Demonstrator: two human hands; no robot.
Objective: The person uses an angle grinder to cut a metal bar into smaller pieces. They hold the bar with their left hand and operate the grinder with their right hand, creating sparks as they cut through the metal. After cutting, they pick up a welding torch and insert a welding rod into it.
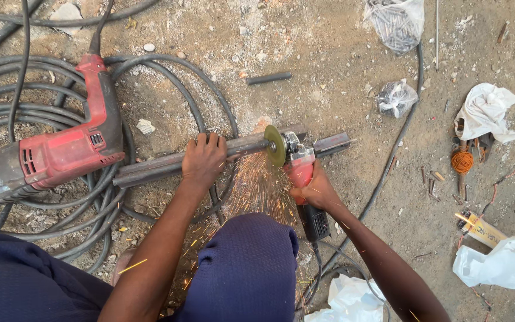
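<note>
Red drill [61,152], coiled cables [168,77] crowd left; bare ground [329,65] open beyond bar [168,164]

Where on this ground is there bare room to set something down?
Bare dirt lies between the short dark rod and the two clear bags, and right of the thin cable. The coiled hoses and red drill crowd the left.
</note>
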